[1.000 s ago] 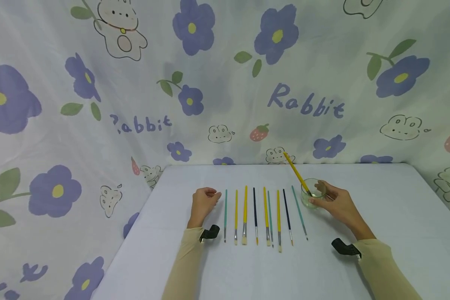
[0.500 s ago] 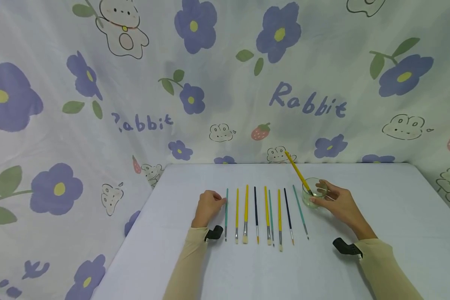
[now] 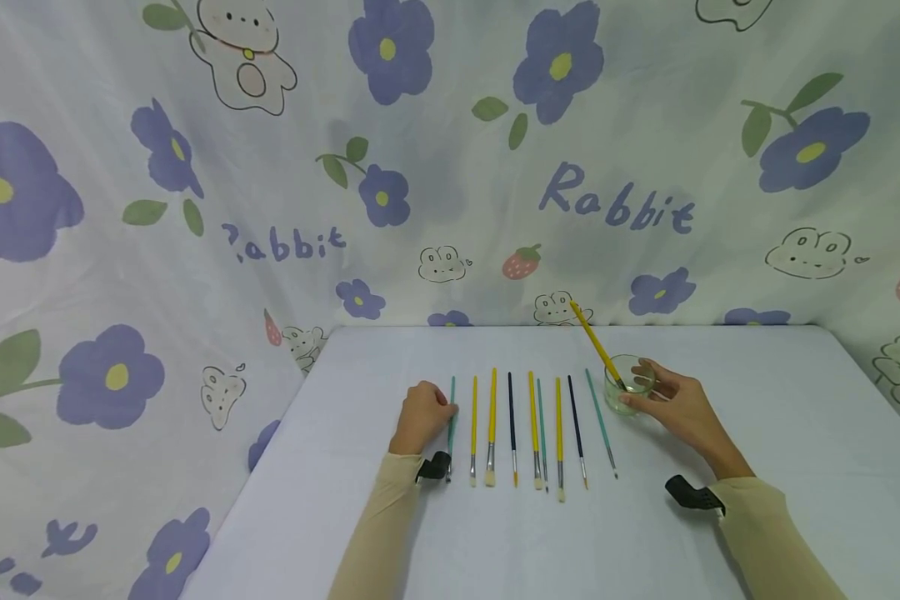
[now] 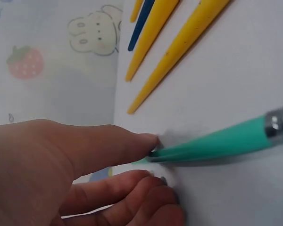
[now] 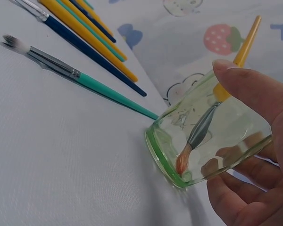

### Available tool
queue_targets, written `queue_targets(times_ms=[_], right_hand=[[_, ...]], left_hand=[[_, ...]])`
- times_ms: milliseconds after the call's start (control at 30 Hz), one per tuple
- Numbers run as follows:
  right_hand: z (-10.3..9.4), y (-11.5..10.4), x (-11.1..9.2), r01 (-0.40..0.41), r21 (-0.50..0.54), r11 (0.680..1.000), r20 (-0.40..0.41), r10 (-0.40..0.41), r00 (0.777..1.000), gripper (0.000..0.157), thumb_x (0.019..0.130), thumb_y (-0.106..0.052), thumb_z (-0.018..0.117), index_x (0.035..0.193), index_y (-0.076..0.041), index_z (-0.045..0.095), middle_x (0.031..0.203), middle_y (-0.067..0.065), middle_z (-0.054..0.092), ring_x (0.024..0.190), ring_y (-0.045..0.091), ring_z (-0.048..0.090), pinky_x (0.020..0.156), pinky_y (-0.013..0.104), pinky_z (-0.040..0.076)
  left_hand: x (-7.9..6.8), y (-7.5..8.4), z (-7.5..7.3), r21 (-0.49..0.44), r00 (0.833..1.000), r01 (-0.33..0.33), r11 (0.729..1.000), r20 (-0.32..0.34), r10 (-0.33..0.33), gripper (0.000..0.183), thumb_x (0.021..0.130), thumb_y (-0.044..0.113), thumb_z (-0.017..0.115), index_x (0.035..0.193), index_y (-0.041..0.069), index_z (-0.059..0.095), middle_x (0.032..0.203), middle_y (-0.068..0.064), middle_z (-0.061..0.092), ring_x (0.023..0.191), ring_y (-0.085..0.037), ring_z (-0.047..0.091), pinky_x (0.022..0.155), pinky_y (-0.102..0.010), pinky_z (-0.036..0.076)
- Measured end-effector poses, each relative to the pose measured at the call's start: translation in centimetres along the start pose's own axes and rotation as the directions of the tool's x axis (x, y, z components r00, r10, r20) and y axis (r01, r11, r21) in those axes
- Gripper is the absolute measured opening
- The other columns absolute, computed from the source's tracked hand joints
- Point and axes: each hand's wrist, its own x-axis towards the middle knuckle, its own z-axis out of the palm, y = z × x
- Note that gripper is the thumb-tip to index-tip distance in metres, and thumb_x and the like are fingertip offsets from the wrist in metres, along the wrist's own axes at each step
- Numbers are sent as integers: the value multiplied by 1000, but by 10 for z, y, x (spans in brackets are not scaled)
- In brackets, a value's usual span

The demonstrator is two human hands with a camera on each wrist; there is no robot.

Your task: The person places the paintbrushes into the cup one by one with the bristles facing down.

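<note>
At the left end of a row of paintbrushes, my left hand (image 3: 422, 417) pinches the handle of a teal paintbrush (image 4: 226, 142) between thumb and fingers. That brush lies at or just above the white cloth; which of the two I cannot tell. My right hand (image 3: 678, 408) grips a clear, greenish glass cup (image 5: 167, 157) around its side. Leaning inside the cup is a yellow-handled paintbrush (image 3: 594, 342), its brown bristles down at the bottom in the right wrist view.
Between the hands lie several more paintbrushes, among them a yellow paintbrush (image 3: 492, 417), a dark blue paintbrush (image 3: 511, 408) and a teal paintbrush (image 3: 601, 421) near the cup. Behind the white table (image 3: 540, 550) hangs a flower-patterned curtain (image 3: 450, 150).
My left hand has moved right to the leftmost teal paintbrush and taken hold of its handle, and the brush has tilted slightly. The right hand stays on the cup.
</note>
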Motion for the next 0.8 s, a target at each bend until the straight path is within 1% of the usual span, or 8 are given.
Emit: queue_targets(times_ms=[100,233,433,500,567,667,800], right_hand=[[1,1,0,-2,-8,1000,0,2,1000,96,91,-52,75,163,-8,29,157,19,51,146,45,47,115,54,44],[1,1,0,-10,-7,1000,4,10,1000,97,91,-53,75,163,-9,28,157,19,50,146,46,46,116,55,44],[0,0,0,-12,11,1000,5,12,1000,98,91,-53,76,163,-8,28,157,18,50,147,45,45,116,54,43],[1,0,0,-15,9,1000,2,15,1000,98,90,-53,76,163,-8,29,157,18,51,147,45,46,116,54,43],[1,0,0,-11,6,1000,4,11,1000,97,91,-53,76,163,-7,29,157,19,50,146,45,46,115,53,44],[1,0,1,-10,6,1000,3,10,1000,98,90,-53,76,163,-7,29,157,18,50,147,44,46,116,52,43],[1,1,1,-21,4,1000,2,21,1000,100,90,-55,76,163,-8,28,158,18,50,147,45,45,117,55,43]], left_hand=[[1,1,0,21,1000,5,1000,10,-5,17,88,16,77,84,3,69,81,-9,68,69,-19,60,57,-25,48],[1,4,-1,54,1000,-9,998,3,9,15,86,13,77,80,1,69,79,-10,67,65,-19,60,54,-25,48],[1,10,-1,122,1000,-18,992,-7,19,22,84,14,79,76,0,65,77,-11,61,62,-20,57,50,-26,46],[1,11,-1,130,1000,-17,991,-8,19,23,83,15,80,76,0,63,77,-11,59,62,-21,56,50,-26,45],[2,10,-2,116,1000,-10,993,-1,10,23,83,16,79,76,1,64,77,-10,59,62,-21,56,50,-26,45],[4,4,-5,56,1000,-9,998,27,7,21,84,18,79,77,1,68,72,-8,63,61,-19,58,52,-25,46],[8,-4,-12,-58,996,-51,997,71,56,18,87,18,77,80,2,75,65,-7,70,58,-15,62,54,-23,50]])
